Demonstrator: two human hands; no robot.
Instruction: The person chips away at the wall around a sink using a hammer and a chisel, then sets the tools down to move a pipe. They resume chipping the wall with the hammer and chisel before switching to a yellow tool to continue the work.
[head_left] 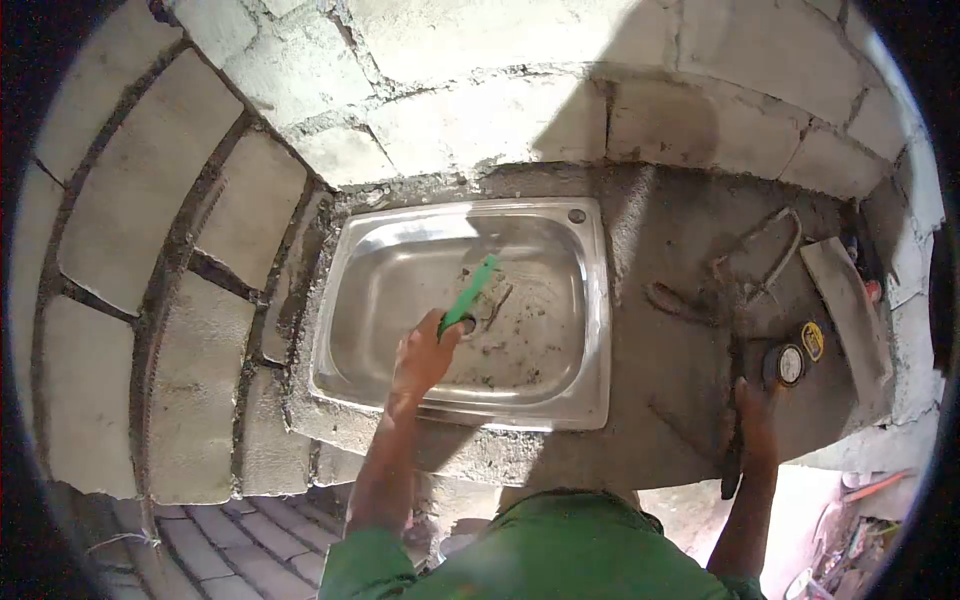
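My left hand (425, 358) is closed around a narrow, flat green plastic strip-like tool (472, 290), its far end pointing up and away over the basin. Below it lies a stainless steel sink (330, 340) set into rough concrete, with dark crumbs and debris (500, 310) scattered on its bottom. The drain hole is partly hidden by my hand. At the right, my right hand (757, 415) is smeared by motion at a long dark bar (735, 440) that juts past the counter's front edge. Whether its fingers grip the bar cannot be made out.
On the grey concrete counter (650, 370) lie a round black-rimmed object with a pale face (787, 366), a yellow roll-like ring (812, 341), a bent pale strip (785, 250) and a flat board (850, 310). Block walls (480, 120) rise behind and at the left.
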